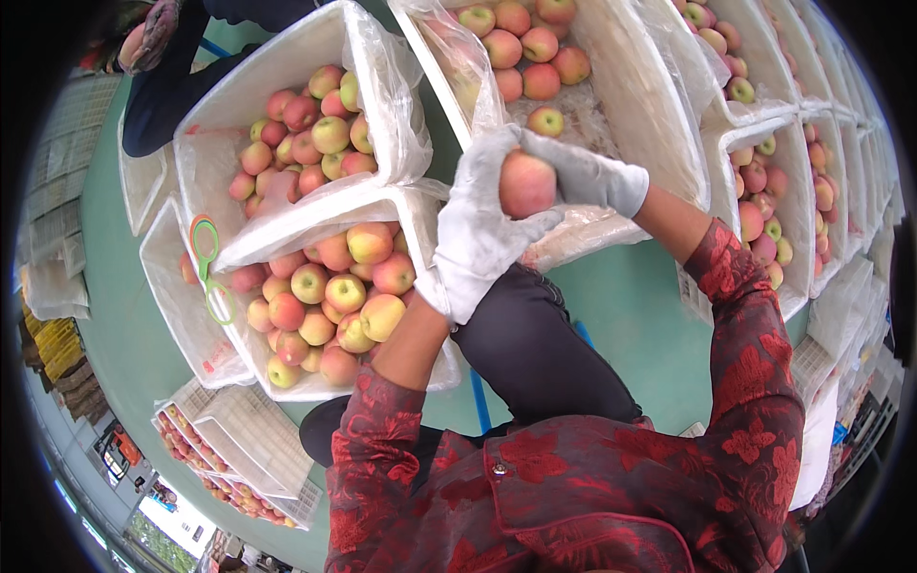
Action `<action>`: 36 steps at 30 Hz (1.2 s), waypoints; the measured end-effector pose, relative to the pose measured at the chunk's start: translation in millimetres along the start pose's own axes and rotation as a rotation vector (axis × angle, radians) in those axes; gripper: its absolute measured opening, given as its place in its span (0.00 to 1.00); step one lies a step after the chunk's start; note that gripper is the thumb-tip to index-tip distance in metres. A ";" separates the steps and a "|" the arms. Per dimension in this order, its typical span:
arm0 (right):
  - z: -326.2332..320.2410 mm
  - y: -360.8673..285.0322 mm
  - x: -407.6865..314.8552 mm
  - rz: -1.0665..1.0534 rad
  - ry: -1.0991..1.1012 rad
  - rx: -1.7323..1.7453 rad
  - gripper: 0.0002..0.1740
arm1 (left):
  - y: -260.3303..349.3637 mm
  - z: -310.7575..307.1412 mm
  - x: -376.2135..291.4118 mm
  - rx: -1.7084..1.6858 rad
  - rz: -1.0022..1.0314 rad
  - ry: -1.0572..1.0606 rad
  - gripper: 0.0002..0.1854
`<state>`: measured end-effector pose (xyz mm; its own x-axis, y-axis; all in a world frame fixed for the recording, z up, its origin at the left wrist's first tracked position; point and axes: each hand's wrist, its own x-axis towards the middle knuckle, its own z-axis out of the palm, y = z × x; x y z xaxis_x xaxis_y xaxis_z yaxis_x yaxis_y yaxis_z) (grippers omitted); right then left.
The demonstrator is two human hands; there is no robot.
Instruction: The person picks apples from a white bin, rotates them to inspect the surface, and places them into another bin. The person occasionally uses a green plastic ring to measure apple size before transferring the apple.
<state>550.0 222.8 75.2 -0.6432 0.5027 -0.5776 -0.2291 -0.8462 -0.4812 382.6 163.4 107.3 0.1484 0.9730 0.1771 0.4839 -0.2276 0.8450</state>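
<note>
A reddish apple (528, 185) is between my two white-gloved hands. My left hand (476, 236) cups it from the left and below, with the thumb stretched out beneath it. Fingers of my right hand (584, 172) rest on its upper right side. Directly beyond my hands, a plastic-lined white crate (630, 93) holds several apples at its far end, and a single apple (546, 121) lies closer to me. To the left of my left wrist, another lined crate (430, 243) is heaped with red and yellow apples (345, 293).
A further lined crate (265, 93) of apples adjoins on the far left. Green and orange sizing rings (205, 240) hang at the crate's edge. Rows of filled crates (795, 208) stand on the right. Another person's gloved hand (154, 36) holds an apple at top left.
</note>
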 end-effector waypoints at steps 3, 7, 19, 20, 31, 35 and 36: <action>-19.8 -4.9 4.9 -0.047 -0.270 -0.335 0.31 | -9.2 -3.0 -1.6 -0.090 -0.095 0.040 0.45; -70.1 -25.4 26.3 -0.023 0.040 -0.693 0.29 | -50.8 -44.2 -7.8 -0.338 -0.455 0.089 0.38; -235.1 58.8 167.3 -0.263 0.809 -1.638 0.26 | -76.9 -122.8 -15.8 -1.524 -0.758 0.309 0.35; -236.0 58.9 172.9 -0.219 0.769 -1.623 0.26 | -67.7 -120.5 -15.3 -1.497 -0.756 0.333 0.34; -88.1 11.9 57.2 -0.053 0.137 0.201 0.30 | -20.0 -128.3 -67.1 0.119 -0.347 0.087 0.45; -47.9 6.3 0.6 -0.127 -0.128 0.443 0.40 | -8.1 -129.3 -105.7 -1.062 -0.557 0.099 0.53; -40.4 7.4 -7.7 -0.116 -0.209 0.439 0.40 | -3.0 -131.9 -110.5 -1.232 -0.511 0.068 0.49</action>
<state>582.8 219.8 49.5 -0.7177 0.5897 -0.3703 -0.5650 -0.8040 -0.1853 251.0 61.9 151.9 0.1243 0.9459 -0.2996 -0.6233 0.3094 0.7181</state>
